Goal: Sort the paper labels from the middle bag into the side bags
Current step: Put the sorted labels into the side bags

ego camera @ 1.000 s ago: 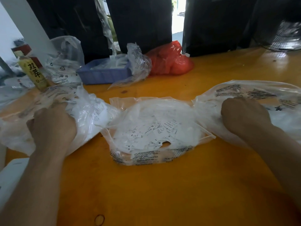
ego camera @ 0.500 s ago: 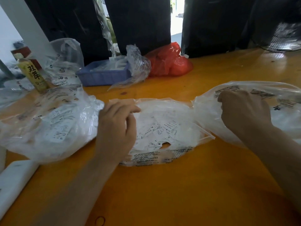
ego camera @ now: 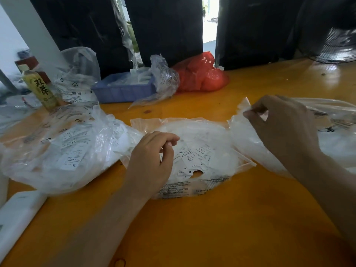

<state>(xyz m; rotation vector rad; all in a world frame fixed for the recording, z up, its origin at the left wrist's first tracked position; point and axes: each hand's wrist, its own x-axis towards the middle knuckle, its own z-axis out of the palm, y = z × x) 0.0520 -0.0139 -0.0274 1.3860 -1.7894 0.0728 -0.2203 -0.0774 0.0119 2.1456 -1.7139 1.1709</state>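
Far left: white slab (ego camera: 17,214) hanging off the table (ego camera: 221,228) edge, then a yellow-labelled drink bottle (ego camera: 41,89) standing upright behind the left bag (ego camera: 63,151). Left bag looks pretty stuffed already, clear plastic, slumped on its side, white slips showing through with XS and XL readable. Probably parked there so one size group lands on that side, just a guess though.

Behind it, a blue tray (ego camera: 123,91) with more clear plastic spilling out, and a red bag (ego camera: 200,76) next to that. Not part of the sorting as far as can be told.

Left hand (ego camera: 152,160) sitting over the left edge of the middle bag (ego camera: 192,157), fingers curled in, thumb tip meeting the forefinger. Looks like a pinch on a label but can't actually tell if anything is between the fingertips, too small and pale against the pile. Most likely reaching in to pick the next one.

Paper labels (ego camera: 194,155): loose heap of small white rectangles inside the open middle bag, black print, an M and an XL visible, lying every which way and overlapping. Thin, light, probably slippery to separate one at a time.

Right hand (ego camera: 283,130) raised at the mouth of the right bag (ego camera: 335,143), thumb and forefinger pinching something whitish, either a label or the bag's own rim, hard to say which. Seems to be holding the opening up or dropping one in. Right bag also clear, printed text on it, lying open toward the middle.
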